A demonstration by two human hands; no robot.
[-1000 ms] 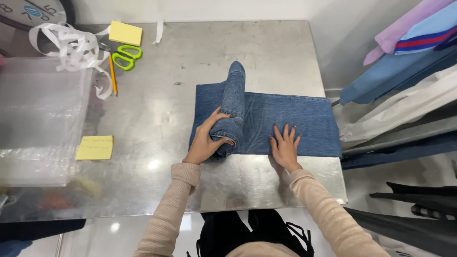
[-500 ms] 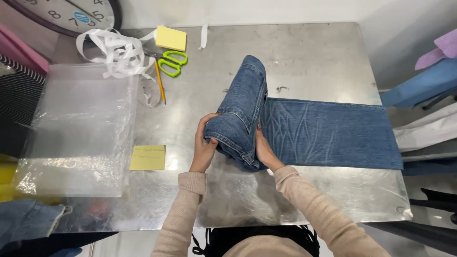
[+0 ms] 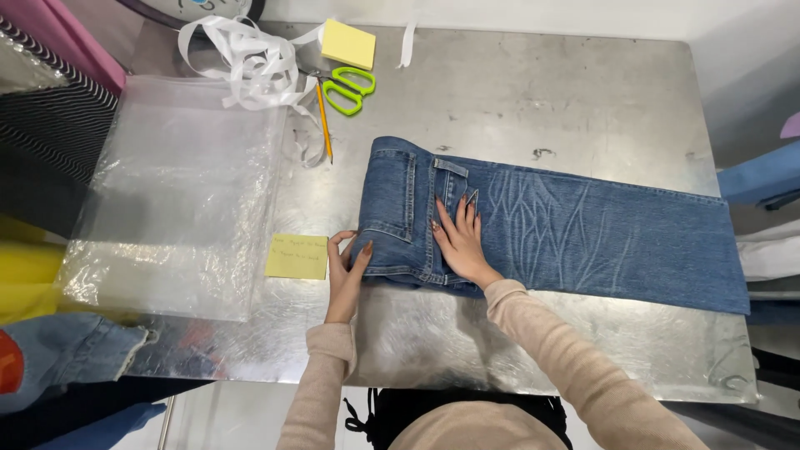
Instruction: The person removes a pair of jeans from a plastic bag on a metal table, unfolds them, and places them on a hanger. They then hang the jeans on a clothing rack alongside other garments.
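- Left hand [image 3: 343, 275] at the near left edge of the folded jeans [image 3: 533, 221], fingers curled lightly on the fold, thumb on the denim; no firm clamp, more a steadying touch.
- Right hand [image 3: 458, 237] flat on the denim just right of the fold, fingers spread and pressing down, gripping nothing.
- Best handled, judging from the pose, by keeping the flat palm as an anchor while squaring the fold edge with the curled fingers, smoothing wrinkles rightward along the leg.
- Jeans laid across the middle of the metal table [image 3: 542, 83], waistband end folded at left, leg running right toward the table edge.
- Yellow sticky note [image 3: 297, 257] just left of the left hand; writing too small to make out.
- Clear plastic bag [image 3: 179, 200] further left, contents uncertain.
- Far side: pencil [image 3: 323, 121], green scissors [image 3: 350, 87], yellow note pad [image 3: 348, 44], white ribbon [image 3: 242, 62].
- Far end of the leg partly cut off; layers under the fold hidden.
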